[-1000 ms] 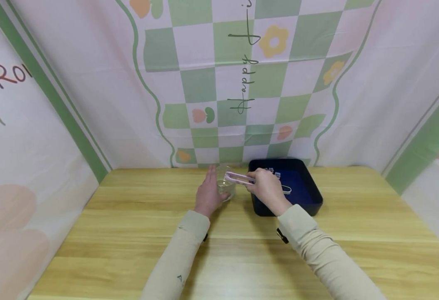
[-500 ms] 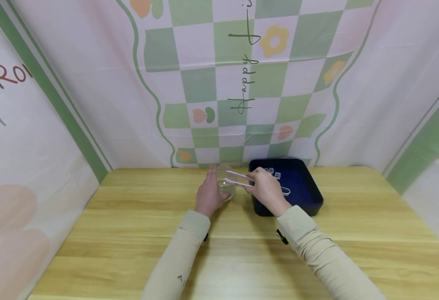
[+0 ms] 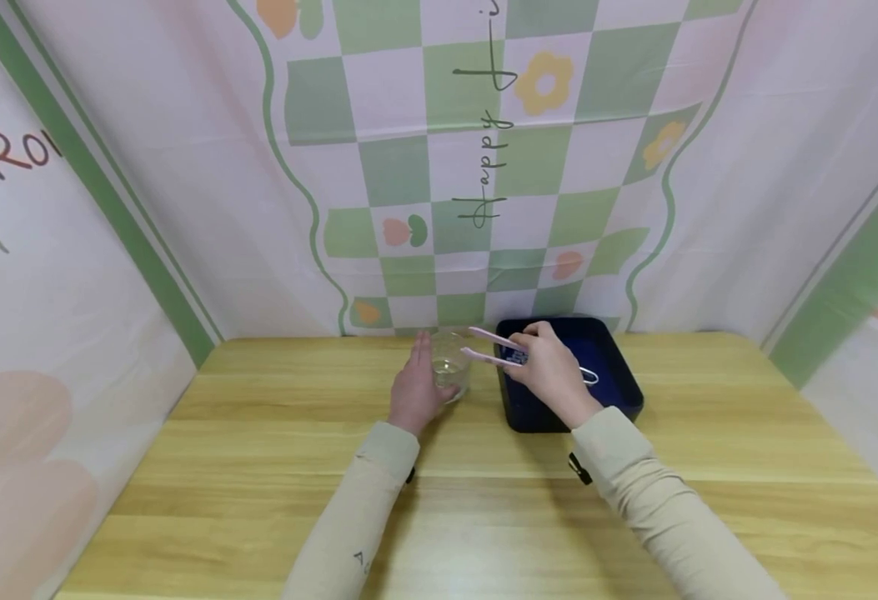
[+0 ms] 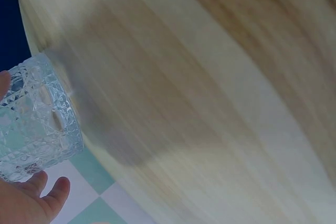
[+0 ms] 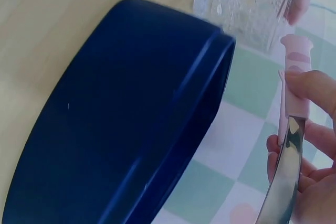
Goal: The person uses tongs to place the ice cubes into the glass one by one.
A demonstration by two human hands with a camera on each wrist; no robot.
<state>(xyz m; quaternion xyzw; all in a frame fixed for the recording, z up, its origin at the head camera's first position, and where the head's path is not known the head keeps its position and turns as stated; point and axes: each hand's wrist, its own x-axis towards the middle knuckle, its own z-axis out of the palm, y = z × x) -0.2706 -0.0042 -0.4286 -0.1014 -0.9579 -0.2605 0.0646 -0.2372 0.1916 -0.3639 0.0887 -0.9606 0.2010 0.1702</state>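
Observation:
My left hand (image 3: 414, 393) holds a clear drinking glass (image 3: 454, 371) upright on the table, thumb on the near side and fingers along the far left. In the left wrist view the textured wall of the glass (image 4: 37, 121) sits between thumb and fingers. My right hand (image 3: 553, 371) pinches a pair of tongs (image 3: 489, 360) with pink tips; the metal band of the tongs (image 5: 286, 174) shows in the right wrist view. The two tips are spread apart with nothing between them, just right of the glass rim. Behind the right hand the bent end of the tongs overlaps the tray.
A dark blue square tray (image 3: 629, 398) stands right of the glass, partly under my right hand. Several small clear pieces (image 3: 515, 356) lie at its back left. The wooden table (image 3: 258, 467) meets a patterned cloth backdrop (image 3: 401, 167) behind.
The tongs' tips, closed together over the glass a second ago, have spread. My right hand has moved right with them, away from the glass toward the tray. The left hand stays on the glass.

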